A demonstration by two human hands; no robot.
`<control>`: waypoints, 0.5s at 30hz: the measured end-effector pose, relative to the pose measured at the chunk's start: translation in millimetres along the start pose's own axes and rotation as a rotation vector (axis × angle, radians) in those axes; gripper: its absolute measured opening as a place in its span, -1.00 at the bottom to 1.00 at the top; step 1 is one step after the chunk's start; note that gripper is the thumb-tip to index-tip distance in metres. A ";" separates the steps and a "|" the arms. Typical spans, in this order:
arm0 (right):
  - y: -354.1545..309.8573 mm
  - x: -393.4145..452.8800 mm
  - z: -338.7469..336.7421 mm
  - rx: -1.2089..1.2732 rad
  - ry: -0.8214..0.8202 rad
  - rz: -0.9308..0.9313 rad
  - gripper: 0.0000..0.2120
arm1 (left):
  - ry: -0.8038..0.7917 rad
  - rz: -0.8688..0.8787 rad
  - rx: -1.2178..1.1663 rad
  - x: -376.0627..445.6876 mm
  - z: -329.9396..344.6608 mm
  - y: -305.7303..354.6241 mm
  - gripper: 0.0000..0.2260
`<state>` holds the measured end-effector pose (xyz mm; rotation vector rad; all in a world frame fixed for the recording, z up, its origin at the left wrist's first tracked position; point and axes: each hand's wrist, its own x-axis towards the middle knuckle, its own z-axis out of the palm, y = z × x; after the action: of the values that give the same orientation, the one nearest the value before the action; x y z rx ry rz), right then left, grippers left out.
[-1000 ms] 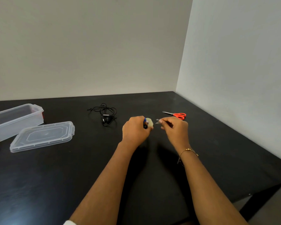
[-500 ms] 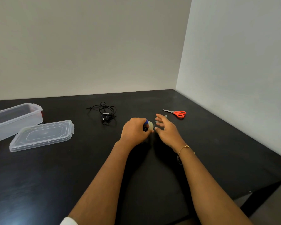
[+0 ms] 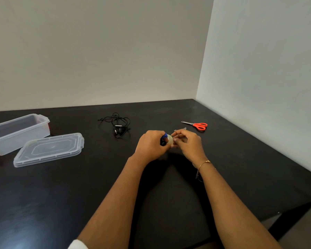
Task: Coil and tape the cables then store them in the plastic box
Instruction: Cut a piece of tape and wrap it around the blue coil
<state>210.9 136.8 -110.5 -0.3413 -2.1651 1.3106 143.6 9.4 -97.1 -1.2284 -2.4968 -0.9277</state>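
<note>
A small roll of clear tape with a blue core is gripped in the curled fingers of the left hand, while the right hand, touching the roll, pinches what appears to be the free end of the tape between thumb and fingertips. The step in hand is judged to be the drawing off of a strip; next, a steady pull and a cut would be called for, with the red-handled scissors lying near, just beyond the right hand. The black cables lie tangled and untaped beyond the left hand, so coiling is not yet done. Well apart to the left, the plastic box stands open, its lid laid flat just beside it. Everything is borne on a black table set into a corner of plain pale walls.
</note>
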 end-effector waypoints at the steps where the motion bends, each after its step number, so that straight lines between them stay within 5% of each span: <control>1: 0.0 -0.1 -0.1 0.019 0.004 0.004 -0.85 | 0.001 -0.001 -0.004 0.2 -0.1 0.1 -0.82; 15: -0.1 -0.7 -1.5 0.254 0.012 0.165 -0.86 | 0.009 -0.009 -0.015 -0.7 -4.0 0.1 -0.82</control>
<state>212.4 137.5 -110.1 -0.4304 -1.9646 1.6493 143.8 6.5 -94.3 -1.2159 -2.4956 -0.9537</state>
